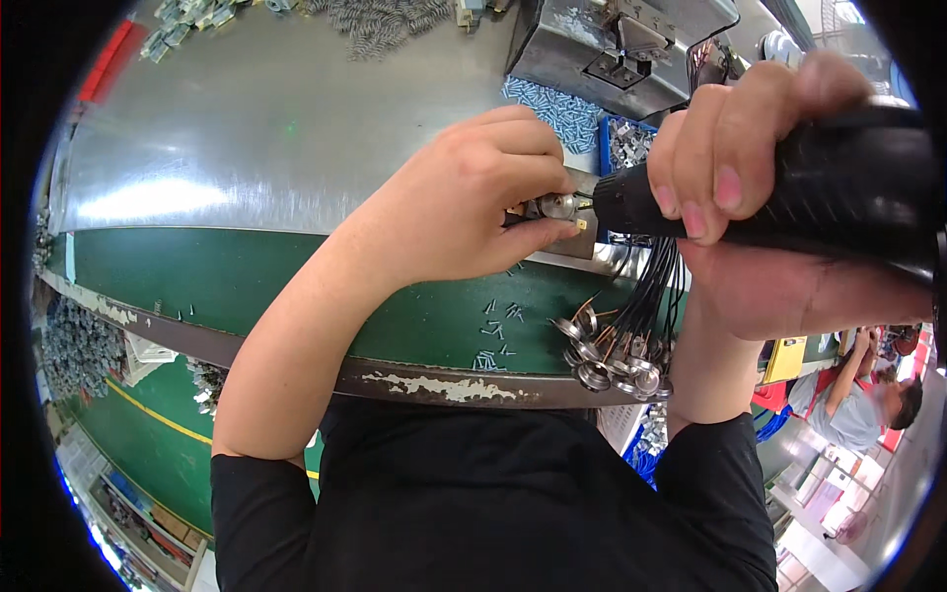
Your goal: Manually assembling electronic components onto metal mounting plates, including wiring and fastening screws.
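My left hand [478,192] pinches a small round metal part [557,205] between thumb and fingers, at the edge of the steel plate. My right hand [730,187] is wrapped round a black power screwdriver [848,192], held sideways. The tool's ribbed nose points left, and its tip is close to the metal part; whether the two touch I cannot tell. Just below them, a bundle of round metal parts [612,360] on black wires lies at the bench's near edge. Several loose screws [493,335] are scattered on the green mat [424,321].
Beyond my hands are a heap of bluish screws [557,111], a blue bin [619,138] of small metal pieces and a steel fixture [582,49]. Springs [380,22] are piled at the far side of the steel sheet [266,128]. A co-worker [853,405] sits at the right.
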The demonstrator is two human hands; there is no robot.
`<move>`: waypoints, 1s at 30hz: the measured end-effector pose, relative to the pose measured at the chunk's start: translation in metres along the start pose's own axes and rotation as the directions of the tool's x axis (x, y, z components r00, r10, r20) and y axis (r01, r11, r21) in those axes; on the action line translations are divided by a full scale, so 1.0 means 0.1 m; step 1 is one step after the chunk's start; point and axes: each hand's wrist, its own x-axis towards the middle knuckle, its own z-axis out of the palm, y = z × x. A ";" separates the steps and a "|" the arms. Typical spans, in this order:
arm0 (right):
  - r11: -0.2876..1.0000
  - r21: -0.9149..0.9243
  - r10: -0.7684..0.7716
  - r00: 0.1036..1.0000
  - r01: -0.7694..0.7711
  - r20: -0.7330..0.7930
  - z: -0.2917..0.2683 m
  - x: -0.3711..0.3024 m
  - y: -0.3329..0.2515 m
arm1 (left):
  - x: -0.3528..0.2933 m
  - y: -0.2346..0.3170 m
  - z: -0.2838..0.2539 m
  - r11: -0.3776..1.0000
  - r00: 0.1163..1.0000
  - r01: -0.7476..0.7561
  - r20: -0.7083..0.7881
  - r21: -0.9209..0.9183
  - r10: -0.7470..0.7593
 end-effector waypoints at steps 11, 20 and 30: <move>0.999 -0.024 0.021 0.997 -0.023 -0.081 0.04 0.07 -0.01 | 0.01 0.01 -0.05 1.000 0.999 -0.010 0.041 0.013 0.010; 0.999 -0.043 0.016 0.984 -0.024 -0.176 -0.05 0.07 -0.11 | 0.01 0.03 -0.07 0.999 0.999 -0.016 0.048 0.032 0.015; 0.999 -0.032 -0.007 0.935 -0.005 -0.356 -0.73 -0.57 -0.37 | 0.06 0.07 -0.05 0.998 0.997 0.064 0.045 -0.005 -0.064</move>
